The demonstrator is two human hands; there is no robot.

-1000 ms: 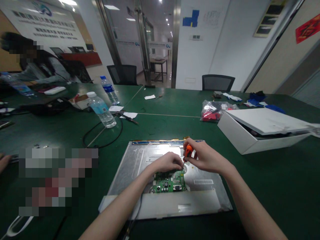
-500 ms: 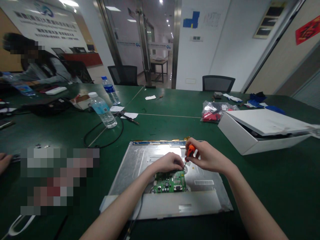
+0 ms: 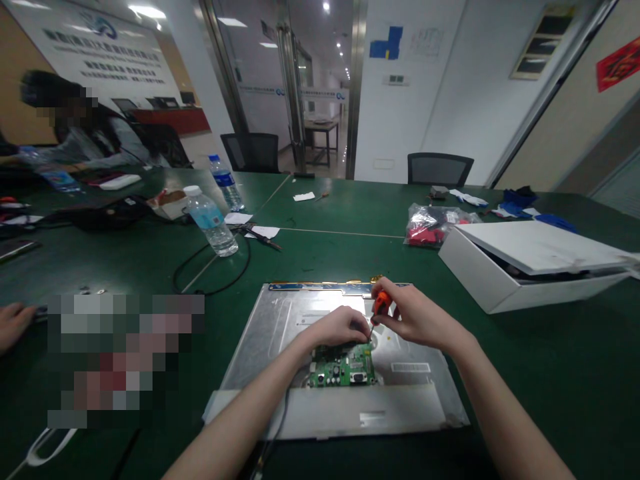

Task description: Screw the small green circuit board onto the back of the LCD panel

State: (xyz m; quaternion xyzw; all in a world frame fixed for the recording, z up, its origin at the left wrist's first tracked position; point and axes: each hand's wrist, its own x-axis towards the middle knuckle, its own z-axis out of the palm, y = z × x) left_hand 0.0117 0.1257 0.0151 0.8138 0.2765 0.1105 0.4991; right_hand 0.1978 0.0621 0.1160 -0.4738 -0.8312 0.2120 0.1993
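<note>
A flat metal display panel [image 3: 260, 340] lies on the green table in front of me, with a green circuit board [image 3: 343, 371] on its middle. My right hand [image 3: 413, 312] is closed around the orange handle of a screwdriver [image 3: 383, 303], whose thin shaft points down to the board's upper right corner. Close beside that tip, my left hand [image 3: 344, 327] has its fingers pinched together at the board's upper edge. Whatever those fingers may hold is hidden. A cable runs from under my left forearm toward the table's near edge.
A white box [image 3: 520, 267] with its lid ajar stands at the right, near a plastic bag [image 3: 433, 225] of red items. Two water bottles [image 3: 211, 223] and a looped black cable [image 3: 247, 263] are at the left. Another person's hand [image 3: 17, 325] rests at the far left.
The whole view has shifted slightly, so things appear a little farther right. Both hands and the screwdriver keep about the same place over the board.
</note>
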